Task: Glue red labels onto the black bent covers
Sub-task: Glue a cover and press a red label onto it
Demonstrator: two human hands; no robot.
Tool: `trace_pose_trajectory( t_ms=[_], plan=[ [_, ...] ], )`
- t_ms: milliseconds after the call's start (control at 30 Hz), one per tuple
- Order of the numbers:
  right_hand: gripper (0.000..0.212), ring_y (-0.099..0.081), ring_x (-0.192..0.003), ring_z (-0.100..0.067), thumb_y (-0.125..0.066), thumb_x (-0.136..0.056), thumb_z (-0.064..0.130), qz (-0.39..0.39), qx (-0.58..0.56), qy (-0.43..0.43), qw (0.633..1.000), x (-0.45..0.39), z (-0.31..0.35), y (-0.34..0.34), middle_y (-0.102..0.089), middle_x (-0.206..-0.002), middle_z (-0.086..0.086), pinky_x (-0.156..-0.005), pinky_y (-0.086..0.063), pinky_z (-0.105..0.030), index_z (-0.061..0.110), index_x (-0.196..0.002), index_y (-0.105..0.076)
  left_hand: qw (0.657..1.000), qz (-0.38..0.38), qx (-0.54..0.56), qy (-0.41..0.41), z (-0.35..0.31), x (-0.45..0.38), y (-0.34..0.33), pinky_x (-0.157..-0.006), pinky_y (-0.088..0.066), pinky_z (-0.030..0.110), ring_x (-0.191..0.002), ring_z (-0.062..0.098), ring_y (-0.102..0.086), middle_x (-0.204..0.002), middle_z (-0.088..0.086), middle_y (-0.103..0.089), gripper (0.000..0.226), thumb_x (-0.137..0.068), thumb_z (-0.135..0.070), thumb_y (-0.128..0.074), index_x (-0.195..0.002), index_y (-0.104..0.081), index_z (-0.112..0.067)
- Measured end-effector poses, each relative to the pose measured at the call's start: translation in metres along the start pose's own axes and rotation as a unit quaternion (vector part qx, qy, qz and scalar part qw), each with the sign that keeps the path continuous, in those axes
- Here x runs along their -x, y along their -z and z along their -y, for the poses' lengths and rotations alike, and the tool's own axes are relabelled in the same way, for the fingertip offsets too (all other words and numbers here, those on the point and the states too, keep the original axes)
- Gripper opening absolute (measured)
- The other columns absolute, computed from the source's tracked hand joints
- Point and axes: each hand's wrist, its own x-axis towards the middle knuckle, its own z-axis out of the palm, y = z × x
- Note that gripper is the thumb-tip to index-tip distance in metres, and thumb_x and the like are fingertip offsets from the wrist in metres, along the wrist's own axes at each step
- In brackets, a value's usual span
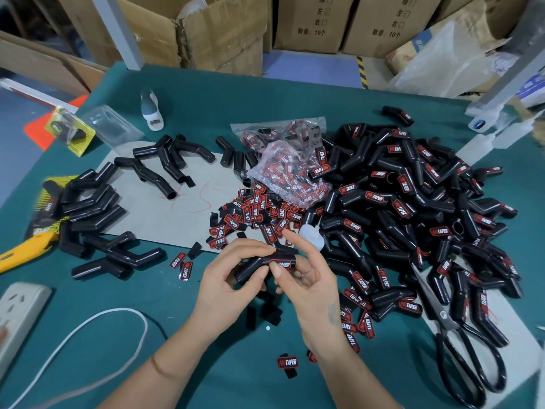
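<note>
Black bent cover [256, 265] held above the table [206, 364] at centre, between both hands; glossy smooth black tube, elbow-bent, oval open ends; red label [280, 264] on its right arm, small rounded rectangle, red and black with white "TAPER" lettering; left hand [233, 278] grips the cover's left arm, fingers curled over the top, thumb underneath; right hand [309, 278] thumb presses flat on the label, index finger raised and nearly straight, other fingers loosely curled behind the cover's end.

Big heap of labelled covers [413, 208] right of the hands, shiny black with red tags; unlabelled covers [94, 202] lie in a looser group on the left, some on a grey cardboard sheet [165, 208]; loose labels [250, 214] scattered in a pile just beyond the hands, spilling from a crinkled clear plastic bag [283, 172]; small white squeeze bottle [311, 236] just beside the right index finger; black-handled steel scissors [460, 343] at right; white power strip [20, 308] and white cable [88, 349] at left; table covered in teal felt-like cloth.
</note>
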Motion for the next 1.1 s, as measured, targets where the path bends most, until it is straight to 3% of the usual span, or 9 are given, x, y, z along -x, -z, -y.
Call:
trace_pose_trajectory(
  t_ms=[100,233,367,500,633,833,1100],
  plan=[
    [0.049,-0.067,-0.078,-0.004,-0.072,-0.097,0.007,0.003,0.008,0.002,1.0,0.0,-0.001,0.0,-0.075,-0.093,0.006,-0.074,-0.054,-0.018,0.03,-0.139,-0.063,0.999,-0.009,0.03,0.035,0.002,0.001,0.0,-0.081,-0.058,0.057,-0.095,0.029,-0.069,-0.117,-0.004,-0.07,0.023,-0.095,-0.02,-0.068,-0.114,-0.074,-0.031],
    [0.05,-0.068,-0.08,-0.007,-0.073,-0.097,0.01,0.002,0.017,0.004,1.0,0.0,-0.001,0.0,-0.076,-0.099,0.004,-0.075,-0.054,-0.02,0.032,-0.14,-0.062,0.998,-0.005,0.034,0.049,0.0,0.001,0.0,-0.082,-0.057,0.058,-0.093,0.029,-0.069,-0.117,-0.003,-0.07,0.021,-0.096,-0.02,-0.068,-0.114,-0.075,-0.029],
    [0.053,-0.071,-0.085,-0.014,-0.073,-0.096,0.007,0.003,0.028,0.008,1.0,0.001,-0.002,-0.001,-0.077,-0.107,-0.006,-0.078,-0.056,-0.024,0.035,-0.139,-0.061,0.998,-0.008,0.024,0.049,-0.005,0.0,-0.002,-0.091,-0.057,0.043,-0.106,0.024,-0.068,-0.114,-0.008,-0.07,0.023,-0.094,-0.02,-0.067,-0.109,-0.074,-0.035],
    [0.054,-0.067,-0.079,-0.011,-0.072,-0.093,0.007,0.001,0.047,0.017,0.999,0.002,-0.002,-0.004,-0.077,-0.107,-0.004,-0.073,-0.055,-0.022,0.036,-0.138,-0.061,0.998,-0.011,0.021,0.058,-0.006,-0.002,-0.004,-0.096,-0.05,0.024,-0.108,0.016,-0.067,-0.109,-0.012,-0.07,0.022,-0.092,-0.02,-0.065,-0.105,-0.072,-0.036],
    [0.057,-0.063,-0.072,-0.005,-0.072,-0.092,0.006,-0.004,0.06,0.019,0.998,0.003,-0.003,-0.004,-0.076,-0.105,-0.001,-0.069,-0.053,-0.02,0.04,-0.137,-0.061,0.997,-0.014,0.021,0.069,-0.005,0.0,-0.005,-0.094,-0.049,0.021,-0.103,0.014,-0.066,-0.105,-0.012,-0.068,0.024,-0.091,-0.02,-0.064,-0.105,-0.07,-0.038],
    [0.056,-0.072,-0.099,-0.016,-0.071,-0.095,0.009,-0.001,0.027,0.005,1.0,0.002,-0.004,-0.004,-0.076,-0.115,-0.006,-0.079,-0.057,-0.027,0.04,-0.139,-0.058,0.998,-0.018,0.011,0.057,-0.007,0.001,-0.006,-0.091,-0.05,0.02,-0.1,0.015,-0.065,-0.106,-0.012,-0.064,0.029,-0.09,-0.018,-0.061,-0.11,-0.067,-0.039],
    [0.057,-0.066,-0.091,-0.015,-0.07,-0.096,0.011,0.007,0.002,0.005,1.0,0.003,-0.005,-0.003,-0.073,-0.115,-0.006,-0.083,-0.056,-0.027,0.039,-0.143,-0.056,0.998,-0.028,0.024,0.047,-0.011,0.004,-0.01,-0.084,-0.049,0.014,-0.094,0.01,-0.065,-0.103,-0.015,-0.062,0.03,-0.089,-0.014,-0.063,-0.111,-0.067,-0.034]
  ],
)
